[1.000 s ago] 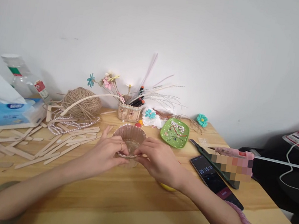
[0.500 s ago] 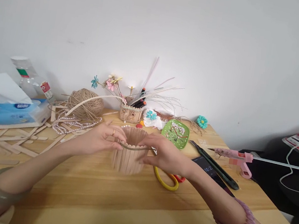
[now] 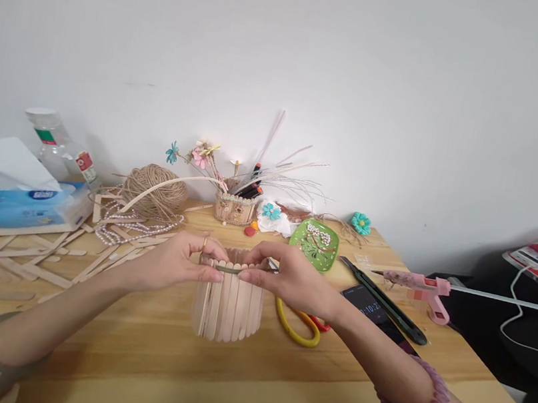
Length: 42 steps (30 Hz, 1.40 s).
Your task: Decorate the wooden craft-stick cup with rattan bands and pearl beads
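Between my two hands is a round holder made of upright wooden craft sticks (image 3: pixel 227 306), with a thin dark cord (image 3: pixel 228 269) running along just below its scalloped rim. My left hand (image 3: pixel 184 257) pinches the left side of the rim, thumb outside and fingers behind. On the right side, my right hand (image 3: pixel 283 274) grips the rim the same way, thumb against the front sticks. The holder's inside is mostly hidden by the fingers. Scissors with yellow and red handles (image 3: pixel 298 327) lie beside my right hand, their blades partly covered.
At left are loose craft sticks (image 3: pixel 32 260), pearl strings (image 3: pixel 143 230), a twine ball (image 3: pixel 154 190) and a tissue pack (image 3: pixel 20 205). Behind stands a decorated stick holder (image 3: pixel 235 210) with flowers. To the right lie a green dish (image 3: pixel 326 257), utility knife (image 3: pixel 385 303), phone (image 3: pixel 360 299) and pink glue gun (image 3: pixel 418 284).
The holder has tilted so its outer front shows more and its inside less. Both hands have drawn closer together at the rim, thumbs now on the front.
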### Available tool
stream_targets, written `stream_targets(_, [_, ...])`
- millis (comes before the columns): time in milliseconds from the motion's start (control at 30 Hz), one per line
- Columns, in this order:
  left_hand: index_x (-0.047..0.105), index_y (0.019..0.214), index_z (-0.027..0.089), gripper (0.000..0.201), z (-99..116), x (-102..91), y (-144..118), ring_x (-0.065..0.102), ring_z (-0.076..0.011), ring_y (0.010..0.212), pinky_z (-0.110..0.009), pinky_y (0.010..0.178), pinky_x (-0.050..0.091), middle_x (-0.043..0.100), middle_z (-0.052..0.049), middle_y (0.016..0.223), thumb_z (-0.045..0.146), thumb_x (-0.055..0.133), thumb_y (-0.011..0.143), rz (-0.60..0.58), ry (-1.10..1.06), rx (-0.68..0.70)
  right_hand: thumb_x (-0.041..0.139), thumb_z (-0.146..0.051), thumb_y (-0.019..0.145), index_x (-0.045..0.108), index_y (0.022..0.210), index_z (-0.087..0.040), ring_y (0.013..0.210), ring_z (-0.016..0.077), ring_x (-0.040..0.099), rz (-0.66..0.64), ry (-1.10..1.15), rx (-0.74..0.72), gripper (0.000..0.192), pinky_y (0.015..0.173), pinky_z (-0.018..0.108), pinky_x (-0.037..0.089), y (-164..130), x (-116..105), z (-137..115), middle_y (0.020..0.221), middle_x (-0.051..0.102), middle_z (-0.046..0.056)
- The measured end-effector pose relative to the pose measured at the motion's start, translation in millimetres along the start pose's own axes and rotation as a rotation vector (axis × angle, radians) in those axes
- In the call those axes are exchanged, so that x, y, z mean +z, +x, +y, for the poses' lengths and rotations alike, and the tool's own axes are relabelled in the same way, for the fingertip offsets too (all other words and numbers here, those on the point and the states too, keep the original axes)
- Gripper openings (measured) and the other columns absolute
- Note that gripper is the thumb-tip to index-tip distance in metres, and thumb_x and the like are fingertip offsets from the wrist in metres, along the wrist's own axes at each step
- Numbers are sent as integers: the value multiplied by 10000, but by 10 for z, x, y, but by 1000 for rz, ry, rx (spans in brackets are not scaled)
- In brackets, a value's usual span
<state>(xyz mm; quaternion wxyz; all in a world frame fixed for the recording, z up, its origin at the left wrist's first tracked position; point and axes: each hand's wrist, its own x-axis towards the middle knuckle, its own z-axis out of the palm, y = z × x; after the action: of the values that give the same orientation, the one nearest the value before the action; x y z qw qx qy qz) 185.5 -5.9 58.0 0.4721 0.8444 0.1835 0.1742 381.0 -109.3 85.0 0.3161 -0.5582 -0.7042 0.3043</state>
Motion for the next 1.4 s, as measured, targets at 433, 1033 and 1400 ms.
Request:
stream_targets(433, [687, 868, 193, 186, -33, 31, -1, 604, -212, 997, -344, 910, 431, 696, -46, 1018, 328, 590, 786, 10, -279, -91, 597, -214, 810, 669, 828, -153, 841, 144, 597, -31, 142, 10, 96, 801, 284, 449, 9, -75, 46, 835, 668, 25])
stream_targets(1033, [669, 875, 178, 218, 15, 52, 15, 583, -211, 938, -316, 835, 424, 683, -52, 949, 343, 540, 813, -2, -236, -87, 558, -158, 818, 726, 764, -147, 635, 102, 559, 41, -201, -163, 177, 594, 220, 407, 37, -39, -82, 689, 665, 21])
stream_targets(1400, [661, 850, 185, 209, 27, 43, 26, 580, -202, 944, -308, 852, 405, 672, -44, 970, 348, 533, 825, -19, -229, -68, 572, -201, 823, 705, 771, -146, 640, 105, 565, 39, -176, -162, 153, 599, 218, 411, 42, -25, -32, 714, 682, 18])
